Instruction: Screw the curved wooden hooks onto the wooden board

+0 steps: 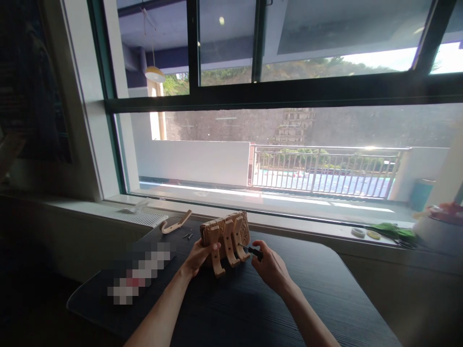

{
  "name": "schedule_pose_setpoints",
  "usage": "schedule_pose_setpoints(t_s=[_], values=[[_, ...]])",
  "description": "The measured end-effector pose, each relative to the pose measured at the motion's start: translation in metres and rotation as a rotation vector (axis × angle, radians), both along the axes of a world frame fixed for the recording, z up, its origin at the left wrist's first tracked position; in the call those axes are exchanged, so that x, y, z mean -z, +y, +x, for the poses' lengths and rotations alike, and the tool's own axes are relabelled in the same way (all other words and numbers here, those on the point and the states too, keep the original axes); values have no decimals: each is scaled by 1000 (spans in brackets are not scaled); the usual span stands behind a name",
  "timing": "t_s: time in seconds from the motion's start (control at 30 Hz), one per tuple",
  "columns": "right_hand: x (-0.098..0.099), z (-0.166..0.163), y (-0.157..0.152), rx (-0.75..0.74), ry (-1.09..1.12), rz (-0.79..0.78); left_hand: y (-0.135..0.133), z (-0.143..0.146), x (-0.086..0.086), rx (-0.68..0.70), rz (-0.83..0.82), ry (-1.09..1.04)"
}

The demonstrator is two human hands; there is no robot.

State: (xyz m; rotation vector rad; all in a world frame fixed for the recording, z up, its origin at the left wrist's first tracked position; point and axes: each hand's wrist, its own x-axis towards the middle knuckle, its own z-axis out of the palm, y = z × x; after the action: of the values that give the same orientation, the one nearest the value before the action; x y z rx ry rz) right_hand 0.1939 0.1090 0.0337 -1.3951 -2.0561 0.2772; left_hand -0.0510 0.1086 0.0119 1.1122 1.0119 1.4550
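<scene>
A wooden coat rack [226, 231] with three wooden hooks stands tilted on the dark table [231, 308]. My left hand [197, 258] grips its left end and holds it up. My right hand [269, 267] is closed on a small black screwdriver [253, 251], whose tip points at the rightmost hook. A loose wooden hook [175, 224] lies on the table behind and to the left, with a few dark screws [188, 235] beside it.
A blurred-out flat object [139, 274] lies on the table's left part. The windowsill behind carries a white scrap [135, 206] at left, tape rolls [365, 233] and green material [394, 233] at right. A large window runs along the back.
</scene>
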Motion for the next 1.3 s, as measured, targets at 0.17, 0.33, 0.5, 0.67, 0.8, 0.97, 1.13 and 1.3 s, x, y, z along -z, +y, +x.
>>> schedule_pose_setpoints(t_s=[0.17,0.33,0.5,0.67,0.8,0.97,1.13,1.3], values=[[-3,-2,-3,-53,-40,101,0,-1,-2,-33,-14,15],[1,-8,1,27,163,-34,1,-2,-1,-9,-20,30],[5,-7,7,64,262,-140,1,-2,1,-16,-12,27],[-3,-3,-3,58,31,-11,1,-1,1,-28,6,34],[-6,-4,-10,-59,-74,126,1,-2,1,-28,6,45],[2,-9,-3,-2,74,17,2,-3,2,3,9,44],[9,-8,9,5,266,-182,4,-4,3,5,-8,44],[7,-4,5,48,71,-102,4,-4,4,-7,8,52]])
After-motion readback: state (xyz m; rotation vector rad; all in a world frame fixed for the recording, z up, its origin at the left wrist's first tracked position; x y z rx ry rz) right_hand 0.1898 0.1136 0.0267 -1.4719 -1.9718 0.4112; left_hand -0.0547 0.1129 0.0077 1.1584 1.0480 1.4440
